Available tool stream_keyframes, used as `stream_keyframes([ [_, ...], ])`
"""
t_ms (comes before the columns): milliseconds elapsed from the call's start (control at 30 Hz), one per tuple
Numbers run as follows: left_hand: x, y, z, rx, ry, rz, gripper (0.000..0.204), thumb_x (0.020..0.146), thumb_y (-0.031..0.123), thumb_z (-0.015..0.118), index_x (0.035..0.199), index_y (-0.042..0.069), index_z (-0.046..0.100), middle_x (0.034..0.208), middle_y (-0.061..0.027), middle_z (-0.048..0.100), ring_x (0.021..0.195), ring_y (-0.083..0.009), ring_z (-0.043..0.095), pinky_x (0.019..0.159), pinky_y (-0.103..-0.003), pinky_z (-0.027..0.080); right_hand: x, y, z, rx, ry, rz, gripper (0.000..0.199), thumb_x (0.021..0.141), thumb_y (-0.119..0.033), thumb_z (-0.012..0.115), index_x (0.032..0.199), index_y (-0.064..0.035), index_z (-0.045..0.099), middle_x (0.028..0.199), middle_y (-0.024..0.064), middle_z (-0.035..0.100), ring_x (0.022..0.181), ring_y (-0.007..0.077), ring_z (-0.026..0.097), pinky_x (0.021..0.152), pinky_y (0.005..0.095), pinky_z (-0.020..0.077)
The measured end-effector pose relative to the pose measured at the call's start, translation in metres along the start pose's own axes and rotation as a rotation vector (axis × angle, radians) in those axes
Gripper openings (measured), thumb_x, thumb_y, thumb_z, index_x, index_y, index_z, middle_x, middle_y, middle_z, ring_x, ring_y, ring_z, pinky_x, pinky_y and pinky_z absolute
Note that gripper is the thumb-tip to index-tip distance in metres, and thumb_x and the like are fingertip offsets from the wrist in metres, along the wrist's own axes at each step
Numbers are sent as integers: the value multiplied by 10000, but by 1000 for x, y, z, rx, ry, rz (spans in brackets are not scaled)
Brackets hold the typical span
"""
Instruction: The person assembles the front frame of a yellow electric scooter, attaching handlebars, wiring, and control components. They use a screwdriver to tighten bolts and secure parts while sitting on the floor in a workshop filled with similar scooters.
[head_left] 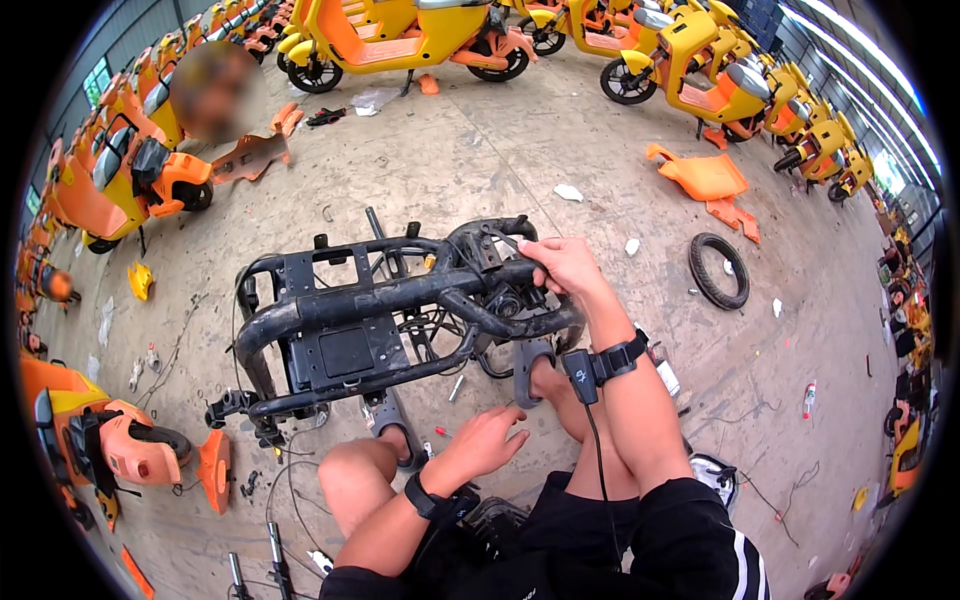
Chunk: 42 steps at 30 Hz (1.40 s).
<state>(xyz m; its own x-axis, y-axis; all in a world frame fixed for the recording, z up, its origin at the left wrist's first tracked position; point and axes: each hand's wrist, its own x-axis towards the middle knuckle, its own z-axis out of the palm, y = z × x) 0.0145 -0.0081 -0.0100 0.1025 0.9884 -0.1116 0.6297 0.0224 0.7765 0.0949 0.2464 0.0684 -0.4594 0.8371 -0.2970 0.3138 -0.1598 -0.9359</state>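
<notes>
Across the middle, in front of my knees, stands a bare black scooter frame [345, 305] of bent tubes. My right hand [565, 265] reaches over its right end, thumb and fingertips pinched together against the tubing. What sits in that pinch is too small to make out. Below the frame, my left hand [485, 440] hovers over my lap, fingers loosely stretched and thumb apart, holding nothing. A flat black plate [345, 352] is set between the frame's lower tubes. Dark cables [425, 325] hang inside the frame, partly hidden by it.
A black tyre [719, 271] and orange body panels [700, 178] lie on the floor to the right. Yellow-orange scooters [400, 40] stand in rows beyond. At left are another scooter [130, 440] and an orange panel [213, 470]. A co-worker [215, 90] is at the far left.
</notes>
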Motion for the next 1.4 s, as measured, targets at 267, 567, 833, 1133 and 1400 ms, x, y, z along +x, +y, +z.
stream_keyframes([
  [267, -3, 1, -1, 11, -24, -2, 327, 889, 270, 618, 1122, 40, 616, 1062, -160, 652, 966, -333, 628, 816, -426, 506, -18, 1, 32, 252, -279, 127, 329, 1004, -277, 455, 1123, -2, 589, 811, 174, 693, 528, 155, 619, 409, 232, 408],
  [567, -5, -1, -5, -17, -32, 55, 308, 864, 243, 641, 1094, 40, 614, 1016, -196, 643, 926, -391, 613, 771, -459, 504, -2, -16, 107, 1002, -313, 114, 237, 1006, -202, 377, 1065, -6, 497, 1084, 229, 657, 919, 303, 673, 714, 339, 582],
  [833, -7, -5, -1, -38, 13, 72, 315, 863, 244, 645, 1102, 45, 598, 947, -193, 648, 860, -379, 622, 714, -444, 508, 10, -17, 109, 1025, -356, -41, 234, 974, -158, 436, 1061, 35, 537, 1087, 205, 665, 957, 291, 673, 777, 364, 577],
  [1133, -4, -16, 18, -16, 9, 37, 320, 871, 258, 629, 1095, 31, 601, 1036, -174, 637, 993, -376, 593, 827, -458, 490, -2, -5, 46, 176, 7, -240, 259, 883, -92, 448, 1024, 24, 632, 767, 76, 626, 672, 152, 606, 623, 264, 488],
  [1400, -5, -14, 9, 29, -23, 18, 334, 844, 252, 644, 1095, 34, 610, 1027, -155, 639, 959, -375, 612, 803, -467, 499, 2, 10, 39, -500, 329, -600, 301, 925, -158, 514, 1196, -101, 630, 880, 137, 639, 803, 288, 620, 751, 367, 476],
])
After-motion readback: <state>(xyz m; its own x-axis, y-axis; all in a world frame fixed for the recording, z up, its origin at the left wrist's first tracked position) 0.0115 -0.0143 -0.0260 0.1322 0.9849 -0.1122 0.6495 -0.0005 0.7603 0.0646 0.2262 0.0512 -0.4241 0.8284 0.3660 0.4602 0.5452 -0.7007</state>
